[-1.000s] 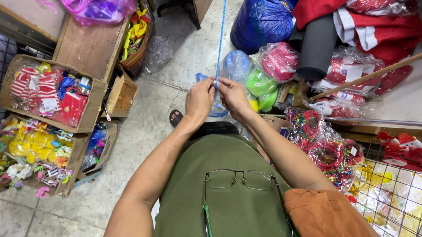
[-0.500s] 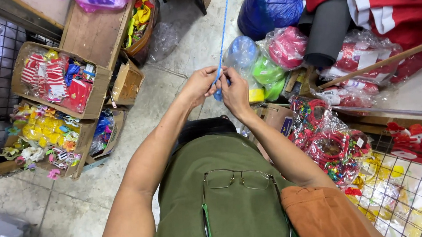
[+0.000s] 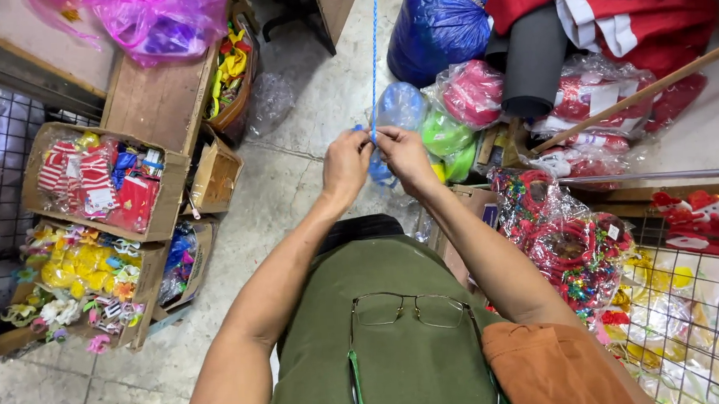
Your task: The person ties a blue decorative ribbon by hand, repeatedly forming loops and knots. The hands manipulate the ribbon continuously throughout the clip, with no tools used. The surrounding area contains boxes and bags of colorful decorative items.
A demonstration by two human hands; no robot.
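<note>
The left hand (image 3: 347, 163) and right hand (image 3: 402, 154) meet in front of the chest, both pinching the thin blue string (image 3: 374, 51) so it stays tight. It runs straight up. Bagged toys (image 3: 446, 113) sit on the floor behind.
</note>
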